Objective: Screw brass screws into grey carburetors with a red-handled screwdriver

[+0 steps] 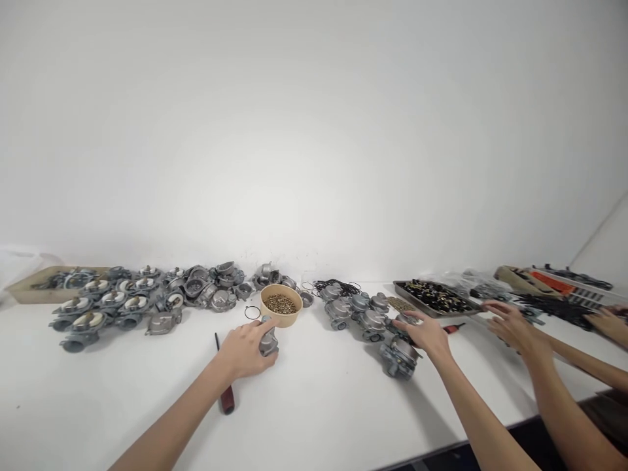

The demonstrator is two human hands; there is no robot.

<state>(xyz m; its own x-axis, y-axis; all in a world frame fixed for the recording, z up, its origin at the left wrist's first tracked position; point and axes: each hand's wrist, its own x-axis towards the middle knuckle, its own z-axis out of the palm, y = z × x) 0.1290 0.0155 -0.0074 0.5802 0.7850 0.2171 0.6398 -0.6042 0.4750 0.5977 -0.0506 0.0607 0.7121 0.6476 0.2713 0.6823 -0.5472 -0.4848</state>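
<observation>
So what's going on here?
The left hand grips a rounded grey metal part on the white table, in front of a round tan bowl of brass-coloured pieces. The right hand is at a cluster of grey metal assemblies; contact is unclear. A tool with a dark-red handle lies beneath the left wrist. Another person's hand is farther right.

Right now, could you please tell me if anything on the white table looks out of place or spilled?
One thin black ring lies alone left of the round tub, which looks odd because the similar rings lie heaped to the tub's right. I see no clear spill.
</observation>
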